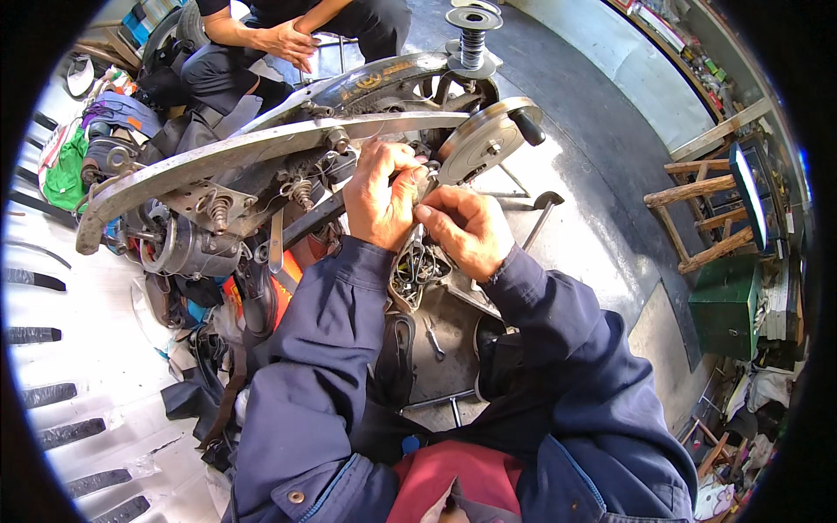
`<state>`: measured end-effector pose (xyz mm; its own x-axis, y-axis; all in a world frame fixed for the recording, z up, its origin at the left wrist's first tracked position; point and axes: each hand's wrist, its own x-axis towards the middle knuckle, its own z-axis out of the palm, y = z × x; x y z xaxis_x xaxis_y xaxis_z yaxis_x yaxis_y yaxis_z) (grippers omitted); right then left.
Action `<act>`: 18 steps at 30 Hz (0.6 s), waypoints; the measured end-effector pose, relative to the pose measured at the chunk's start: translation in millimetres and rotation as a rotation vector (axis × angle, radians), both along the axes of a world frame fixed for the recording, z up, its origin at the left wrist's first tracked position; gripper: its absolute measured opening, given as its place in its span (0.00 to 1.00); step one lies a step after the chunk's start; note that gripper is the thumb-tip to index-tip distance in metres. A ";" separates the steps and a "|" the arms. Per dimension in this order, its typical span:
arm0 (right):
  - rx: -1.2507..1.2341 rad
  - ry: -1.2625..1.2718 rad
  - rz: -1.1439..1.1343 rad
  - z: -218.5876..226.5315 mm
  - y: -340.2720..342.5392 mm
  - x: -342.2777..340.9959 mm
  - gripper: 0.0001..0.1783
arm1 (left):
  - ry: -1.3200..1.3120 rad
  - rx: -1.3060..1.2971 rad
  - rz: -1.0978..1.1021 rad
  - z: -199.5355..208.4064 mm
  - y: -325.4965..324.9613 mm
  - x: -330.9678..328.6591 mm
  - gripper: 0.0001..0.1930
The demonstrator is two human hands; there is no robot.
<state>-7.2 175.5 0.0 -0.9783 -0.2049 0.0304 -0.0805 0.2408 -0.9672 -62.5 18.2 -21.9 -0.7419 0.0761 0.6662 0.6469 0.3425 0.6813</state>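
Observation:
My left hand point(382, 196) is closed beside the crank wheel of an old metal shoe-patching sewing machine point(235, 150). Close against it, my right hand point(468, 232) has its thumb and forefinger pinched together. Between the fingertips of both hands is a small metallic piece, mostly hidden, whose kind I cannot make out. The round crank wheel point(475, 144) with its black knob stands just beyond my fingers. A spool of dark thread point(472, 48) sits upright on top of the machine. Below my hands, small metal parts point(418, 268) lie heaped in a holder.
A person point(292, 39) sits across the machine with hands clasped. Bags and shoes crowd the left. At the right stand a wooden stool point(711, 209) and a green box point(724, 305). A small metal tool point(434, 338) lies between my feet.

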 end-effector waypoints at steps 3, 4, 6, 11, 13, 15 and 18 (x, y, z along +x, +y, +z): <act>0.039 0.412 0.102 15.2 -0.5 5.3 0.05 | 0.042 -0.012 0.021 -0.6 1.5 -1.8 0.05; 0.037 0.451 0.165 19.9 -1.8 8.9 0.03 | 0.041 0.009 0.009 -1.3 2.2 -2.6 0.05; 0.049 0.475 0.256 26.4 -9.5 18.2 0.03 | 0.037 0.041 -0.006 -3.3 3.4 -3.4 0.06; 0.170 0.475 0.520 23.0 -23.6 37.0 0.07 | 0.046 0.027 -0.033 -9.4 1.6 -4.6 0.07; 0.338 0.419 0.515 18.6 -11.7 29.5 0.10 | 0.023 0.038 -0.034 -11.1 1.1 -4.4 0.07; 0.641 0.257 0.488 16.4 14.4 12.8 0.17 | 0.026 0.036 -0.034 -11.5 0.8 -4.3 0.07; 0.831 -0.218 0.108 18.9 66.4 -18.9 0.26 | 0.055 0.023 -0.026 -10.2 0.6 -3.3 0.07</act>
